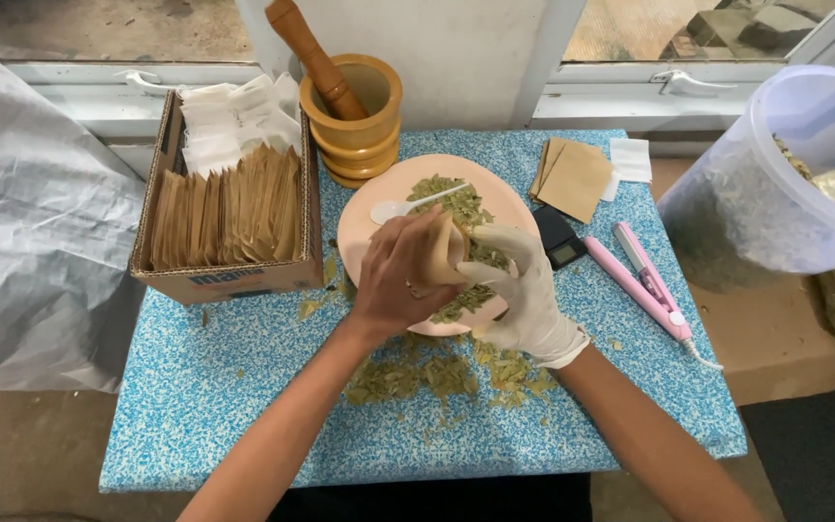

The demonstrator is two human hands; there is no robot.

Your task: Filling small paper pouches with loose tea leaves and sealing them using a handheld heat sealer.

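Note:
My left hand (396, 280) is bare and grips a small tan paper pouch (447, 253), held with its mouth up over a pink plate (369, 232). My right hand (526, 285) wears a white glove and pinches dried green leaves (466, 208) at the pouch's mouth. The plate carries a heap of these leaves and a white plastic spoon (400, 206) lying at its far left side.
A cardboard box (229, 280) of brown and white pouches stands at the left. A wooden mortar (355, 121) with its pestle (313, 58) sits behind the plate. Spare pouches (574, 176), a small black scale (561, 239), a pink heat sealer (645, 280) and a plastic tub (775, 184) lie at the right. Loose leaves (437, 372) litter the blue tabletop (244, 406).

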